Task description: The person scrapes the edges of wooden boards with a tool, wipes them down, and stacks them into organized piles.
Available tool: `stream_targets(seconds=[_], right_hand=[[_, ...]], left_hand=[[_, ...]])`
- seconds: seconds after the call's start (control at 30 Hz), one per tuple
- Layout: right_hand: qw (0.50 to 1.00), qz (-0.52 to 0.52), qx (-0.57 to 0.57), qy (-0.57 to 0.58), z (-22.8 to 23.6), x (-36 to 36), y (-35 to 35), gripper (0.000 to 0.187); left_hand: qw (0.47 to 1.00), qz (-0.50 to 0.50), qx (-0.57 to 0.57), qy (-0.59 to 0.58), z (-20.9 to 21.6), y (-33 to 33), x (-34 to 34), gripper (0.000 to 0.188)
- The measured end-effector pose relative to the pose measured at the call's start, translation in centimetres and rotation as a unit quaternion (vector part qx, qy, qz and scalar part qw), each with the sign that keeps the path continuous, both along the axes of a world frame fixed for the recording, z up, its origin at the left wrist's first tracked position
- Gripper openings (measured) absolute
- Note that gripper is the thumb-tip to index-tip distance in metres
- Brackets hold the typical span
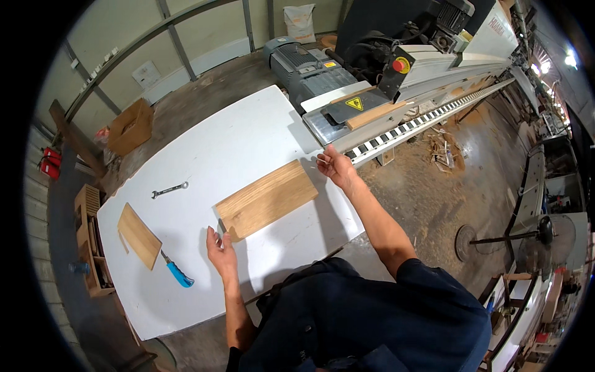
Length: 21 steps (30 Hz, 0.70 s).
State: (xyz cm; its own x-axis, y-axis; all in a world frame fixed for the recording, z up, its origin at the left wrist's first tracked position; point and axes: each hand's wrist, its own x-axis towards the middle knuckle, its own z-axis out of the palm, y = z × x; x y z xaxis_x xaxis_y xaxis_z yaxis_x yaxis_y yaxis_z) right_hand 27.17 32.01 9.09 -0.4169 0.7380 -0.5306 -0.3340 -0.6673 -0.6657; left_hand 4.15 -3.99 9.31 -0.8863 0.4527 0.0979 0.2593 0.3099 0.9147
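A rectangular wooden board (pixel 266 199) lies flat on the white tabletop (pixel 186 260). At its lower left corner is my left hand (pixel 221 253), fingers apart, its thumb close to the edge; whether it touches I cannot tell. My right hand (pixel 336 168) hovers off the board's upper right end, beside the machine's edge, with loosely bent fingers and nothing visible in them. Further left on the table are a combination wrench (pixel 170 190), a smaller wooden board (pixel 139 237) with a thin wood strip (pixel 123 242) along it, and a blue-handled knife (pixel 178 273).
Beyond the table's right side stands a woodworking machine (pixel 365 105) with a grey motor (pixel 297 65), a red stop button (pixel 400 64) and a long slatted feed track (pixel 427 118). A cardboard box (pixel 131 126) sits on the floor behind. A pedestal fan (pixel 544 232) stands at right.
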Motion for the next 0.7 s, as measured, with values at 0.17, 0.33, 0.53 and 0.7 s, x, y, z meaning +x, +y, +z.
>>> stream_targets(seconds=[0.17, 0.33, 0.53, 0.7], right_hand=[[0.997, -0.030, -0.036, 0.065, 0.1, -0.9, 1.7, 0.040], [0.992, -0.087, -0.091, -0.012, 1.8, -2.7, 3.0, 0.049], [0.996, -0.061, -0.062, 0.001, 0.9, -3.9, 3.6, 0.042], [0.995, 0.007, 0.054, -0.081, 1.2, -3.8, -0.8, 0.017]], left_hand=[[0.998, -0.003, 0.013, 0.054, 0.2, -0.7, 0.7, 0.050], [0.994, -0.048, -0.020, 0.099, 2.1, 0.2, 1.9, 0.050], [0.985, -0.137, -0.026, 0.100, 4.2, 3.5, 4.5, 0.042], [0.972, -0.232, -0.015, -0.019, 4.7, 5.9, 5.9, 0.041]])
